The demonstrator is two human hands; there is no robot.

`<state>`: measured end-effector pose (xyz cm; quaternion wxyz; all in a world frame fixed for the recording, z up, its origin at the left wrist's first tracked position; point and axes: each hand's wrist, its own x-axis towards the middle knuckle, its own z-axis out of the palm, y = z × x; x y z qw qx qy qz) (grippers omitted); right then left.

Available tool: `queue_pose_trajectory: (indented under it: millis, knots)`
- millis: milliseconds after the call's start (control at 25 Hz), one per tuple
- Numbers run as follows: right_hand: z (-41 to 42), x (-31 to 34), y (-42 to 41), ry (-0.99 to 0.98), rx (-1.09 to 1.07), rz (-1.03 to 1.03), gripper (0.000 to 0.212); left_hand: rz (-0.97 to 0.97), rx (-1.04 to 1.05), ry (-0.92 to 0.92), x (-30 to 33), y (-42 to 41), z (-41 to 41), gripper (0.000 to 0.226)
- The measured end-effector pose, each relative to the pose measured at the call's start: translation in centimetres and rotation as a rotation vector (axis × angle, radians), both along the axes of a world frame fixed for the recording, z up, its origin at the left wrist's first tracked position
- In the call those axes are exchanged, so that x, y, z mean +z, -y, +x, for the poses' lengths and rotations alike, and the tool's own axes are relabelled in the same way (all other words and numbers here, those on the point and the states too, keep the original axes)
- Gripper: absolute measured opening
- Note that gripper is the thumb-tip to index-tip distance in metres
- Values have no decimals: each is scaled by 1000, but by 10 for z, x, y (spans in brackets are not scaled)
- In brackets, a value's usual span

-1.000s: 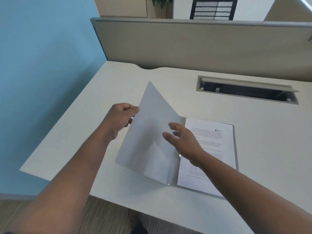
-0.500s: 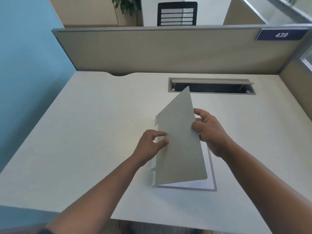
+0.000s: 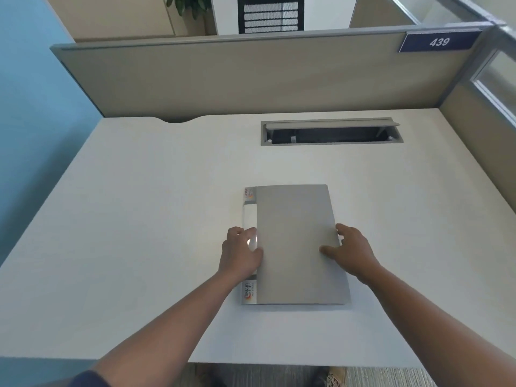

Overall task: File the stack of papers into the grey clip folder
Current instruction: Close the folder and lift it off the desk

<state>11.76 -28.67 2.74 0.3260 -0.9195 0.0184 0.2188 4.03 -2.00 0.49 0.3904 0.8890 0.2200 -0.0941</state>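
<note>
The grey clip folder [image 3: 296,244] is lying closed and flat on the white desk [image 3: 139,219], just below the centre of the frame, its labelled spine strip [image 3: 249,241] running down its left edge. No papers are showing at its edges; whether they are sitting inside cannot be told with the cover down.

The left hand [image 3: 240,254] is resting on the spine at mid-height, fingers spread and laid flat, covering part of the strip. The right hand [image 3: 350,252] is lying on the folder's right edge, thumb stretched across the cover and fingers curling over the rim; whether they are pinching the edge or only touching it is hard to tell. Both forearms are reaching in from the bottom of the frame.

Above the folder, well apart from it, a grey cable slot [image 3: 331,132] is sitting open in the desk. A beige partition [image 3: 237,76] is closing off the desk's far side, carrying a blue plate marked 439 [image 3: 439,41] in the upper right. A blue wall [image 3: 33,101] is filling the left side. Nothing is standing between the hands and the folder.
</note>
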Motion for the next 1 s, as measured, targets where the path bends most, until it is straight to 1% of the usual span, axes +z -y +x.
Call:
queue_pose_trajectory:
  millis: [40, 120, 160, 240, 320, 360, 440, 520, 600, 640, 680, 760, 840, 920, 1000]
  knots:
    - [-2, -7, -1, 10, 33, -75, 63, 28, -3, 3, -2, 1, 0, 49]
    - [-7, -18, -6, 38, 97, -181, 75, 63, 1, 16, -3, 2, 0, 49]
    - [-9, -22, -8, 51, 122, -216, 78, 59, 18, 19, -4, 2, 1, 48]
    - [-11, -26, -12, 74, 146, -252, 74, 7, 87, 5, -2, 0, 3, 53]
    - [-11, -27, -14, 90, 140, -265, 65, -146, 208, -30, 2, -3, 7, 60]
    - [-10, -28, -15, 94, 135, -269, 64, -268, 275, -51, 4, -5, 10, 58]
    - [-10, -28, -14, 93, 120, -256, 66, -531, 369, -112, 7, -8, 14, 46]
    - [-9, -28, -14, 79, 104, -234, 70, -656, 378, -153, 7, -10, 13, 35]
    - [-9, -28, -13, 62, 94, -222, 77, -741, 392, -132, 6, -8, 12, 29]
    - [-8, -28, -13, 62, 92, -209, 84, -779, 402, -106, 6, -8, 11, 28]
    - [-7, -29, -13, 70, 85, -174, 94, -808, 408, -72, 7, -9, 11, 28]
    - [-7, -27, -13, 109, 25, -26, 111, -845, 395, 2, 14, -14, 13, 29]
    - [-4, -20, -14, 115, -111, 209, 116, -869, 351, 86, 26, -23, 19, 28]
    - [1, -4, -19, 29, -214, 497, 109, -882, 314, 172, 44, -35, 28, 26]
    - [12, 8, -23, -83, -217, 747, 89, -894, 286, 258, 63, -49, 39, 26]
